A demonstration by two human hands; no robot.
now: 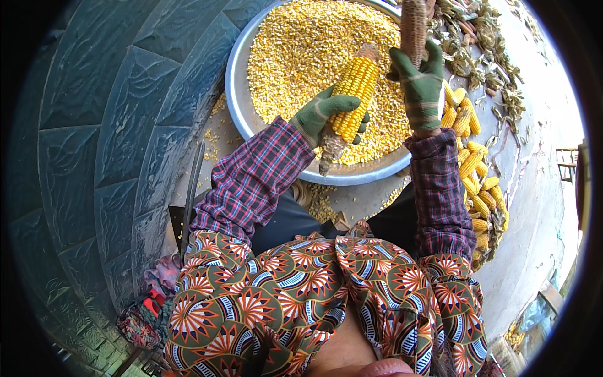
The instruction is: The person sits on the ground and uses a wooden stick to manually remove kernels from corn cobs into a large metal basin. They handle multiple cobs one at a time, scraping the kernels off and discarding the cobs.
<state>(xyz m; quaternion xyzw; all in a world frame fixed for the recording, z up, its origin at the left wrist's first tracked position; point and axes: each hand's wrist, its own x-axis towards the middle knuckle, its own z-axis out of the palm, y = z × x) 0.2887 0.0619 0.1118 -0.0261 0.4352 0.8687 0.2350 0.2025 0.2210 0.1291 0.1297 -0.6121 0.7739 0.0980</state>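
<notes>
My left hand [325,113], in a green knitted glove, grips a partly shelled corn cob [355,96]. Yellow kernels cover its middle, while both ends are bare. To the right, my right hand [419,89], gloved the same way, holds a bare brown corncob [414,30] upright; its far end runs out of the picture's top. Both hands are over a wide metal basin [235,94], the right one near its right rim. Loose corn kernels [301,61] fill much of the basin. The two cobs are apart from each other.
Whole corn ears [476,188] lie piled right of my right forearm. Dry husks and stripped cobs [490,61] spread at the upper right. Kernels are scattered on the concrete floor [532,198]. A blue-grey tiled wall [113,113] stands at left, with bundled cloth [146,315] below.
</notes>
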